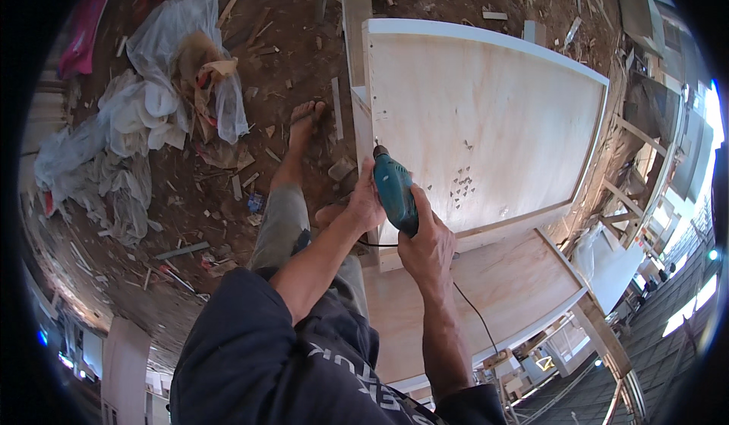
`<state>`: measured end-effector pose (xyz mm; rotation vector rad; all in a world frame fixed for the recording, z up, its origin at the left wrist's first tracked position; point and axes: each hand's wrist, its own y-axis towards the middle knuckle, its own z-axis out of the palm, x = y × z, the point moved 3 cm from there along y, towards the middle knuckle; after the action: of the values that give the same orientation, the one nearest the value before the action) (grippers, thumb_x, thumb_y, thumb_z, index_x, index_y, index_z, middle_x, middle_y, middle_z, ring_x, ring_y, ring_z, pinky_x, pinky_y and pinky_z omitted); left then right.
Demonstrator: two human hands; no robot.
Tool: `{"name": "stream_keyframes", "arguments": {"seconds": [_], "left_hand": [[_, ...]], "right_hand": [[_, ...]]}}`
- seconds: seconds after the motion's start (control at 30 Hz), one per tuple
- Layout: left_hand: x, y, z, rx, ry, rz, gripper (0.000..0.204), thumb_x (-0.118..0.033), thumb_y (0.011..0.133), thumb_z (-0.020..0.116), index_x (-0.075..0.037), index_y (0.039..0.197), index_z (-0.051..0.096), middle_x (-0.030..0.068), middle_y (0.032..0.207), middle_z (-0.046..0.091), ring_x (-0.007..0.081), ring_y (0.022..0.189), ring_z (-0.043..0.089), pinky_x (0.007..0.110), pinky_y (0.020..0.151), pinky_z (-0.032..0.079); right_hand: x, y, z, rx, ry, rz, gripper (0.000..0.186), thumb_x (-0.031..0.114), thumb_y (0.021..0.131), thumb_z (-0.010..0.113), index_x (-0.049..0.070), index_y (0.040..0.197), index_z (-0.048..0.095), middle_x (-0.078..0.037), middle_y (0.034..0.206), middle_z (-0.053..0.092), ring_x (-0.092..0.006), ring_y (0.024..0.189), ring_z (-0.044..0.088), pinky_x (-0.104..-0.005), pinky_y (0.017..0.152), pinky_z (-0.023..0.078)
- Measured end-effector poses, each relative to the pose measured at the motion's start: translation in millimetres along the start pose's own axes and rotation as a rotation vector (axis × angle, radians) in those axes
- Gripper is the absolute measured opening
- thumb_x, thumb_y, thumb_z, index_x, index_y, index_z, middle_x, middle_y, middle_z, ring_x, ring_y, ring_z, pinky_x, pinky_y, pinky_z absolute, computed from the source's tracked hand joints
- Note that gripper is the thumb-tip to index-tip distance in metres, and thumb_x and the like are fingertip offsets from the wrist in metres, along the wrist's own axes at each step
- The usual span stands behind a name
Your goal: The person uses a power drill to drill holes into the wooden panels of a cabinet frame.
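A teal power drill points away from me, its chuck over the left edge of a pale wooden panel with a white far edge. My right hand is wrapped round the drill's rear and handle. Against the drill's left side, near the front, my left hand is closed; some of its fingers are hidden behind the tool. Small dark screws lie scattered on the panel, right of the drill. Along the left edge runs a row of small marks or fasteners, too small to tell.
A dark power cord hangs beside my right forearm. Another wooden panel lies nearer to me. Crumpled clear plastic sheeting covers part of the dirt floor on the left, among wood scraps. My bare foot is left of the panel.
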<state>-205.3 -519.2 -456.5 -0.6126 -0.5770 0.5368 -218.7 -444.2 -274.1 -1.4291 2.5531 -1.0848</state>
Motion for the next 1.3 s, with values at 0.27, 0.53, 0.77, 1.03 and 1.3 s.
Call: {"name": "stream_keyframes", "arguments": {"seconds": [0.27, 0.53, 0.77, 1.03, 1.3], "left_hand": [[-4, 14, -80, -0.329, 1.584, 0.546, 0.043, -0.033, 0.089, 0.074, -0.001, 0.116, 0.062, 0.0122, 0.101, 0.07, 0.027, 0.074, 0.069, 0.036, 0.07, 0.056], [100, 100, -23, -0.341, 2.342, 0.781, 0.019, -0.021, 0.086, 0.071, -0.004, 0.091, 0.067, 0.0157, 0.104, 0.062, 0.0337, 0.103, 0.059, 0.046, 0.086, 0.05], [122, 85, -55, -0.094, 2.375, 0.741, 0.013, -0.014, 0.09, 0.065, -0.003, 0.086, 0.059, 0.0138, 0.098, 0.062, 0.0287, 0.096, 0.058, 0.041, 0.084, 0.049], [159, -31, -132, -0.496, 0.99, -0.446, 0.014, -0.007, 0.102, 0.054, 0.002, 0.107, 0.063, 0.0114, 0.096, 0.07, 0.0171, 0.077, 0.068, 0.029, 0.073, 0.06], [128, -41, -170, -0.465, 0.85, -0.692, 0.02, -0.013, 0.104, 0.052, 0.002, 0.109, 0.064, 0.0111, 0.101, 0.07, 0.0151, 0.086, 0.071, 0.025, 0.079, 0.063]], "right_hand": [[-84, -128, 11, -0.429, 0.665, 0.393, 0.063, 0.004, 0.079, 0.074, 0.001, 0.136, 0.049, -0.013, 0.099, 0.07, -0.0269, 0.084, 0.07, -0.0375, 0.077, 0.056], [-160, -242, 61, -0.596, 1.042, 0.848, 0.046, 0.0, 0.077, 0.074, -0.001, 0.119, 0.054, -0.011, 0.094, 0.068, -0.0175, 0.075, 0.066, -0.0292, 0.065, 0.055], [-179, -296, 98, -0.635, 1.292, 0.936, 0.059, 0.002, 0.077, 0.077, -0.001, 0.131, 0.053, -0.008, 0.101, 0.067, -0.015, 0.088, 0.064, -0.0281, 0.078, 0.053], [-170, -329, 130, -0.64, 1.518, 0.987, 0.065, -0.001, 0.078, 0.076, -0.002, 0.137, 0.048, -0.009, 0.106, 0.066, -0.0147, 0.093, 0.066, -0.0287, 0.081, 0.054], [-162, -339, 154, -0.687, 1.554, 1.058, 0.051, -0.006, 0.075, 0.075, -0.002, 0.121, 0.053, -0.013, 0.101, 0.069, -0.0192, 0.086, 0.07, -0.0317, 0.078, 0.058]]}}
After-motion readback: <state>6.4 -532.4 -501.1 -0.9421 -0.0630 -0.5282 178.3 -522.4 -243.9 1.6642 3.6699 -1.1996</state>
